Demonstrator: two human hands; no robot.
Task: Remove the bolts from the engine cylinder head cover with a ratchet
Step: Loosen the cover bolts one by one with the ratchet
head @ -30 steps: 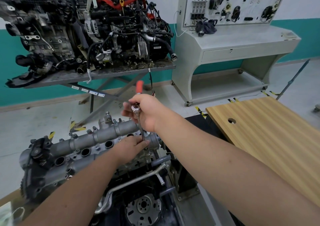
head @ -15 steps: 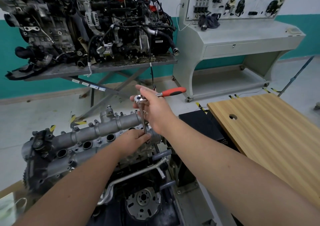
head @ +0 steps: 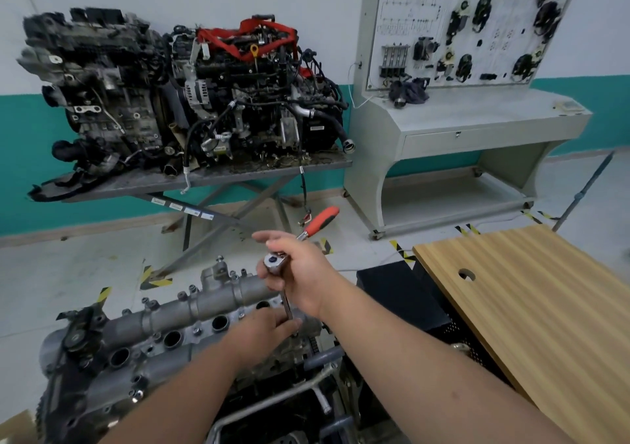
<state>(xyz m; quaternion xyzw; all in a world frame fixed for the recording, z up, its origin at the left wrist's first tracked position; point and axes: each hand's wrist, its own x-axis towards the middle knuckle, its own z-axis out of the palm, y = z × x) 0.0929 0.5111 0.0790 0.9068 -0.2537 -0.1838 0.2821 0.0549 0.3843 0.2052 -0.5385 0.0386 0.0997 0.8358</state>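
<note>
At the lower left I see the grey cylinder head cover [head: 163,327] lying across the engine, its row of round holes facing up and small bolts [head: 181,295] standing along its far edge. My left hand [head: 262,327] rests on the cover's right end, fingers curled around the foot of the ratchet's extension bar [head: 287,304], steadying it where it meets the cover. Just above, my right hand [head: 300,273] grips the chrome head of the ratchet [head: 275,261], index finger stretched forward, and the orange handle [head: 320,220] points up and to the right, away from me. Behind, two dirty engines [head: 177,102] sit on a metal surface [head: 211,177]. Farther right stands a grey training board [head: 460,27], and at the right edge a wooden surface [head: 545,307] with a round hole.
</note>
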